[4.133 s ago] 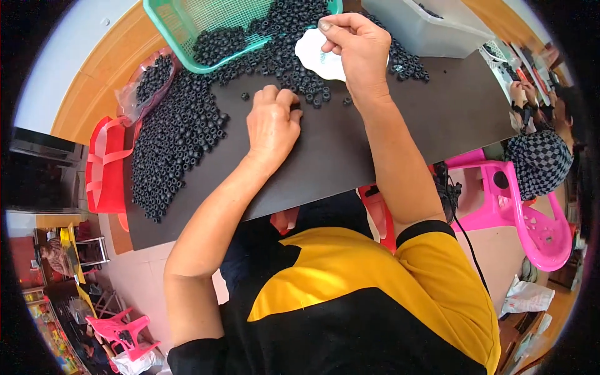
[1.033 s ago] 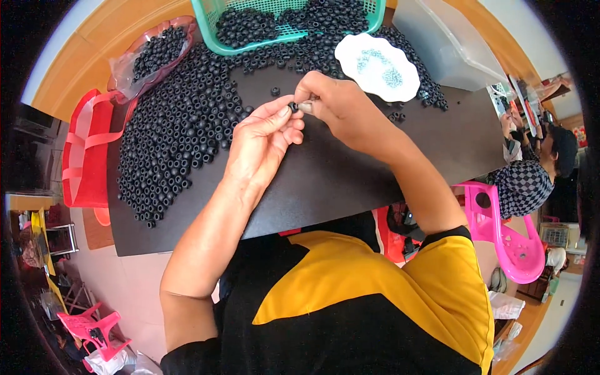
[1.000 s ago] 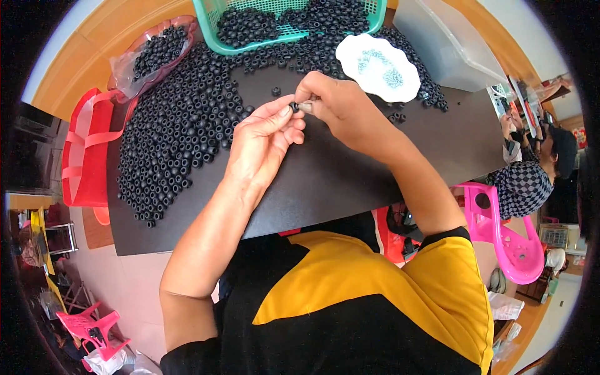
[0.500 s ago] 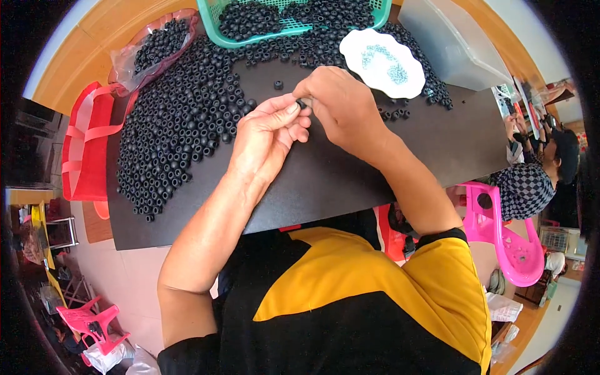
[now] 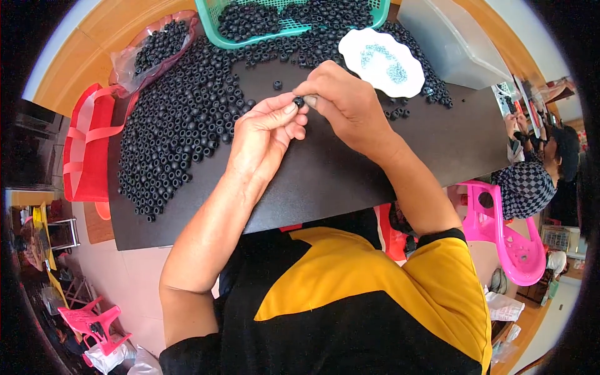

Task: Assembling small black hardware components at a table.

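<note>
A small black bead (image 5: pixel 299 101) is pinched by the left hand (image 5: pixel 262 134). It is touched from the right by the right hand's (image 5: pixel 347 103) closed fingertips

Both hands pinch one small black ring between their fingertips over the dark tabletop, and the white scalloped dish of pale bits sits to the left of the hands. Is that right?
Not quite. The head view shows the white scalloped dish to the right of the hands, beside the right hand. The rest holds: left hand and right hand pinch one small black ring over the dark tabletop.
</note>
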A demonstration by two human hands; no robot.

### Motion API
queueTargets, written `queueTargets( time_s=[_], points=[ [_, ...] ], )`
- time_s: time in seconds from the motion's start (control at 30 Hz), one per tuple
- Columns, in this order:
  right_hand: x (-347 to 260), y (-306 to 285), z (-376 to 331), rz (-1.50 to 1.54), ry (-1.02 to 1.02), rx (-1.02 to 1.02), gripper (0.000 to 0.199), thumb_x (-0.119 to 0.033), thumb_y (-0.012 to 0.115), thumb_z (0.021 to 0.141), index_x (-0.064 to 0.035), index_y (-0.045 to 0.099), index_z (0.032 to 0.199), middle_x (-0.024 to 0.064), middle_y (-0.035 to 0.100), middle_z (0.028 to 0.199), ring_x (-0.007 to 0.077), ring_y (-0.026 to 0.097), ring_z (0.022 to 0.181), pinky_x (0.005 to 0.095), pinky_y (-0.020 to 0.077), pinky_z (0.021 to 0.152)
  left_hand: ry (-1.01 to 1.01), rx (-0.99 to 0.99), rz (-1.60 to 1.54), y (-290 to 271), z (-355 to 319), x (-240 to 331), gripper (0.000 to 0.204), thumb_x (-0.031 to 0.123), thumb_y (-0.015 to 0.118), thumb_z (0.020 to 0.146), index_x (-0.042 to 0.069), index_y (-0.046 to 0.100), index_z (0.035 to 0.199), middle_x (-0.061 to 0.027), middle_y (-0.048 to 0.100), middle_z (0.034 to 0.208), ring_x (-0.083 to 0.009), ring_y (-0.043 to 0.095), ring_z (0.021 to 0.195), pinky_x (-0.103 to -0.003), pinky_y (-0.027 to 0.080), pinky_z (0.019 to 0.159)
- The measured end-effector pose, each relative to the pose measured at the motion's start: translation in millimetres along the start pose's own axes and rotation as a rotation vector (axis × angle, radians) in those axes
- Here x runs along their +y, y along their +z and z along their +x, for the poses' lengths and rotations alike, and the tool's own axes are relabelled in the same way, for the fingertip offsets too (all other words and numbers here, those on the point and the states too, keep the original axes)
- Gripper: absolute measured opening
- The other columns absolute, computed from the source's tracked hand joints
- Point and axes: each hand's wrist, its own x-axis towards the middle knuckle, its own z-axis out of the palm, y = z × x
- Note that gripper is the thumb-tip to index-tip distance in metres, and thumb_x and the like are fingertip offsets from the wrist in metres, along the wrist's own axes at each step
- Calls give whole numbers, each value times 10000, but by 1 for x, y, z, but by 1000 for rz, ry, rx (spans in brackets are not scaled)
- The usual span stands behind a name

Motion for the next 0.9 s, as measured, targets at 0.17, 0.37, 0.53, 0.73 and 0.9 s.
queueTargets(
  time_s=[0.17, 0.37, 0.53, 0.73, 0.9],
  points=[
    [-1, -3, 0, 37, 4, -9, 197, 70, 627, 814, -21, 663, 985, 86, 617, 886, 218, 631, 793, 285, 493, 692, 10, -7, -33, -1, 1, 1, 169, -28, 590, 919, -65, 610, 1082, -195, 678, 964, -235, 666, 788, -317, 556, 665],
    [-2, -1, -1, 47, 28, 1, 191, 61, 648, 805, -11, 661, 982, 76, 615, 862, 186, 627, 767, 270, 489, 673, 17, -13, -47, -3, 1, 0, 153, -39, 594, 910, -49, 617, 1062, -183, 678, 948, -235, 670, 788, -316, 559, 663],
    [-4, -1, 0, 176, 144, 3, 217, 49, 668, 795, -6, 653, 1004, 62, 605, 844, 136, 618, 736, 240, 479, 660, 36, -17, -82, -3, 2, 0, 156, -52, 601, 899, -34, 624, 1053, -158, 666, 907, -239, 672, 788, -324, 561, 654],
    [0, 1, -1, 113, 109, -18, 182, 36, 676, 801, -3, 648, 977, 44, 598, 825, 124, 602, 713, 239, 473, 646, 12, -47, -91, -1, 1, -1, 140, -33, 604, 907, -35, 623, 1046, -164, 666, 911, -242, 667, 781, -325, 556, 645],
    [1, -4, -1, 174, 151, -71, 130, 18, 688, 802, -1, 649, 924, 40, 589, 805, 121, 595, 701, 243, 466, 636, -9, -14, -52, 1, -1, -2, 136, -14, 608, 914, -50, 617, 1045, -165, 669, 917, -237, 664, 779, -317, 552, 648]
  ],
)
